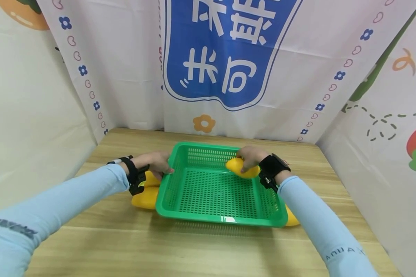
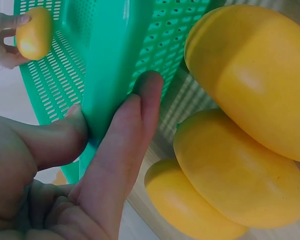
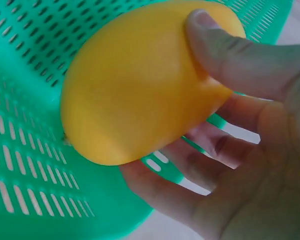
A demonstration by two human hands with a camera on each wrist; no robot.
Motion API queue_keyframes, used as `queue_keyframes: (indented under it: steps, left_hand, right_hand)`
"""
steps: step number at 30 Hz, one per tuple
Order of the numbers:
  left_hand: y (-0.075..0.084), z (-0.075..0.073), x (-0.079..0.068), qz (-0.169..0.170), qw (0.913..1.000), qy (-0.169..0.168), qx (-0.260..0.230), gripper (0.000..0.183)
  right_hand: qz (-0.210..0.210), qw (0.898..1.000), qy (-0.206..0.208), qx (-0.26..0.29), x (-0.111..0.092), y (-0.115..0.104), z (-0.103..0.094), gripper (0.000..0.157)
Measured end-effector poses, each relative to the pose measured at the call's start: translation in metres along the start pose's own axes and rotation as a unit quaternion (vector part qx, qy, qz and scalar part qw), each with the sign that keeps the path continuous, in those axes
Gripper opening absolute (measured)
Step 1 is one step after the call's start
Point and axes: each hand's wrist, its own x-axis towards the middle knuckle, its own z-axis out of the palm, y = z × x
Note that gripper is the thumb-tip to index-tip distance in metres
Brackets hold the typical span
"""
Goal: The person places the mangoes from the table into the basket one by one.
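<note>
A green plastic basket (image 1: 222, 220) with slotted walls sits on the wooden table. My left hand (image 1: 156, 161) pinches its left rim, thumb on the inner side and fingers along the outer wall, as the left wrist view shows. Inside the far right corner of the basket, my right hand (image 1: 252, 154) grips a yellow mango (image 3: 130, 85), with the thumb on top and the fingers curled around its side. Three more mangoes (image 2: 240, 165) lie on the table just outside the left wall, beneath the left hand.
Another yellow mango (image 1: 292, 217) shows partly past the basket's right wall, near the right forearm. The wooden table (image 1: 124, 246) runs back to a printed white cloth (image 1: 131, 77), which also encloses the left and right sides.
</note>
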Motion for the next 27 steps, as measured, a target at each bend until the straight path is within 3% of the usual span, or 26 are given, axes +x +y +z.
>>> queue_keyframes:
  steps: [9, 16, 27]
  left_hand:
    - [-0.002, -0.001, -0.001, 0.002, 0.9999, -0.011, -0.012, 0.015]
    - [-0.001, -0.004, -0.002, 0.004, 0.9996, -0.016, -0.024, 0.020]
    - [-0.002, -0.003, 0.003, 0.003, 0.9996, -0.018, -0.022, 0.015]
  right_hand:
    - [0.022, 0.999, -0.003, -0.033, 0.006, -0.010, 0.013, 0.036]
    - [0.041, 0.999, 0.004, -0.028, 0.015, -0.009, 0.020, 0.038]
    - [0.054, 0.998, 0.026, -0.008, 0.010, -0.012, 0.028, 0.039]
